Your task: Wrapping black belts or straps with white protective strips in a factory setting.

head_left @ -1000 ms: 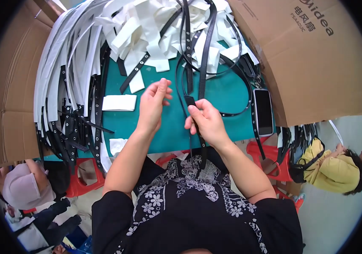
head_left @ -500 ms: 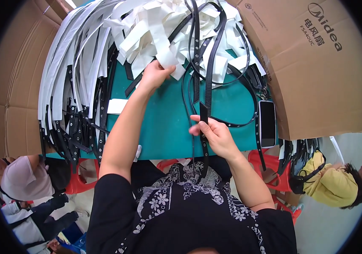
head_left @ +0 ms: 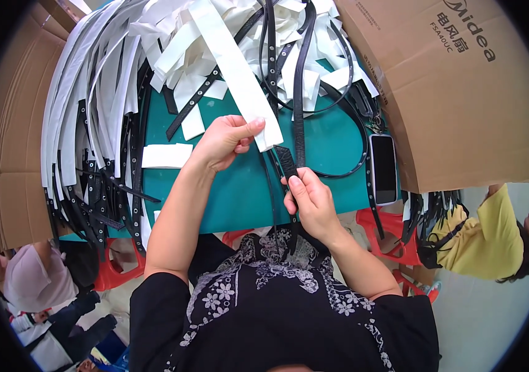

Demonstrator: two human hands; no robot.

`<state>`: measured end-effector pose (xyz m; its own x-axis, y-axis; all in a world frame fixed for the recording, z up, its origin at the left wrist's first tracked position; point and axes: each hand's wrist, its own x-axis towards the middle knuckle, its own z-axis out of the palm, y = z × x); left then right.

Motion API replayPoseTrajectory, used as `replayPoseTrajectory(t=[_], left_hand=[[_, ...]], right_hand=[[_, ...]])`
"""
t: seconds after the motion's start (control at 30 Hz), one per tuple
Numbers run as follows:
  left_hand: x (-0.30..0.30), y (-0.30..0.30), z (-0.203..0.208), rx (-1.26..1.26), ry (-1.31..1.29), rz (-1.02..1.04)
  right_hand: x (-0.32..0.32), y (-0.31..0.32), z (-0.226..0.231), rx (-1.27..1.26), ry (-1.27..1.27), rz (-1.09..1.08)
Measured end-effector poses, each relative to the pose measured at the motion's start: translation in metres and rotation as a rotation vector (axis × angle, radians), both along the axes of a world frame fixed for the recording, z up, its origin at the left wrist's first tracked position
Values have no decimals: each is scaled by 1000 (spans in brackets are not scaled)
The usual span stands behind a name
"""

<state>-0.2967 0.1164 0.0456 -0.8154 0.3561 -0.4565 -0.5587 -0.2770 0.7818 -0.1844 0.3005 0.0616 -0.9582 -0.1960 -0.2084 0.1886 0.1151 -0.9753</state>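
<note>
My left hand (head_left: 230,141) is closed, pinching the near end of a long white strip (head_left: 227,65) that looks like paper or thin fabric. The strip runs up to a loose heap of white strips (head_left: 178,53). My right hand (head_left: 312,201) is closed around a black belt (head_left: 286,162) near its tip, which points up and away from me. The strip's end lies right by the belt tip; whether they touch, I cannot tell. Other black belts with metal eyelets (head_left: 271,56) loop across the heap behind my hands.
White-wrapped black belts (head_left: 82,111) hang over the table's left side. A phone (head_left: 383,170) lies at the right edge of the green tabletop (head_left: 227,204). Cardboard boxes (head_left: 456,118) flank both sides. Red stools (head_left: 394,242) and other people, one in yellow (head_left: 481,242), are beyond.
My left hand has come nearer and right, drawing a white strip from the heap to the belt tip. My right hand still holds the belt, slightly shifted.
</note>
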Motion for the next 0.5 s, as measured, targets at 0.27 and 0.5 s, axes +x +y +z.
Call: replayPoseTrajectory(t=[0.27, 0.5], left_hand=[[1, 5, -3, 25, 38, 73], [16, 14, 10, -88, 99, 22]], right_hand=[[0, -7, 4, 101, 29, -72], [-17, -15, 0, 157, 35, -59]])
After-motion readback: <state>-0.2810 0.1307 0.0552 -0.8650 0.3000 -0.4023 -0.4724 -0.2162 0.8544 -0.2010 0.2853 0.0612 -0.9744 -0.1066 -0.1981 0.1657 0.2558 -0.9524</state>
